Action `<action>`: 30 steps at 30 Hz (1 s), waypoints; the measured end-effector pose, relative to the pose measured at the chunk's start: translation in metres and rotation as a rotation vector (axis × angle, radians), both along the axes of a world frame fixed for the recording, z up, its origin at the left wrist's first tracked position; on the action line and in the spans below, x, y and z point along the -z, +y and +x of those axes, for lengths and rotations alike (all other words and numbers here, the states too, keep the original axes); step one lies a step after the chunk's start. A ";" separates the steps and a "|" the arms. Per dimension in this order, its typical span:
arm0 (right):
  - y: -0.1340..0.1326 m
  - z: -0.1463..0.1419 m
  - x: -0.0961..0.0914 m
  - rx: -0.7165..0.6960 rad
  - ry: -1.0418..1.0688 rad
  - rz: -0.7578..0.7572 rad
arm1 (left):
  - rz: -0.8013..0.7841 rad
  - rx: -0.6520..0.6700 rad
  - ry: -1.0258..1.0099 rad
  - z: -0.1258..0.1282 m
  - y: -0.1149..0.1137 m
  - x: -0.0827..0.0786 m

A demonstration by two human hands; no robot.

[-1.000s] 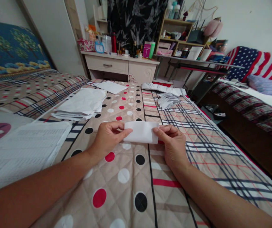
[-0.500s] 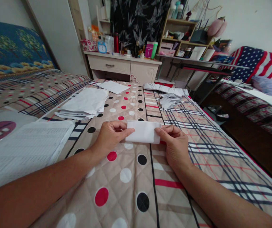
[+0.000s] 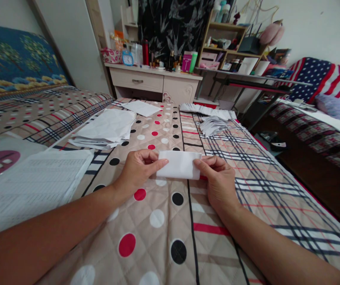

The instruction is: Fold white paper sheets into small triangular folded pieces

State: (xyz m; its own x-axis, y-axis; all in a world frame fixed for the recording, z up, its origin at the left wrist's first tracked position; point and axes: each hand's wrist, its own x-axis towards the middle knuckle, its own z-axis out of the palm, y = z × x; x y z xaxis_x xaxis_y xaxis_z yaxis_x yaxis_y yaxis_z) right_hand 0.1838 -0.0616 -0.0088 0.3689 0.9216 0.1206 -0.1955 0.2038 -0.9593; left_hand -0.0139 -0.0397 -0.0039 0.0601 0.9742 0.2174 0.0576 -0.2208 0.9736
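A small white folded paper (image 3: 179,165) is held just over the patterned bedspread (image 3: 158,245), in the middle of the head view. My left hand (image 3: 140,167) pinches its left end, thumb on the near face and fingers behind. At the right end, my right hand (image 3: 219,176) grips it the same way. The paper looks like a flat rectangle, wider than it is tall. How many layers it has I cannot tell.
Left of my hands lie a stack of white sheets (image 3: 104,126), printed papers (image 3: 39,186) and a single sheet (image 3: 142,108). Folded paper pieces (image 3: 213,126) and a longer row of them (image 3: 207,111) lie far right. A white dresser (image 3: 146,83) stands beyond the bed.
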 end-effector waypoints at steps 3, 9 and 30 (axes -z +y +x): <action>0.000 0.000 0.000 -0.004 -0.014 -0.001 | 0.009 -0.007 0.001 -0.001 0.001 0.004; -0.002 0.000 -0.001 -0.011 -0.015 -0.003 | 0.032 -0.026 0.002 -0.002 0.003 0.008; 0.001 0.001 -0.001 -0.063 0.101 0.019 | -0.043 0.067 -0.066 -0.002 -0.001 -0.002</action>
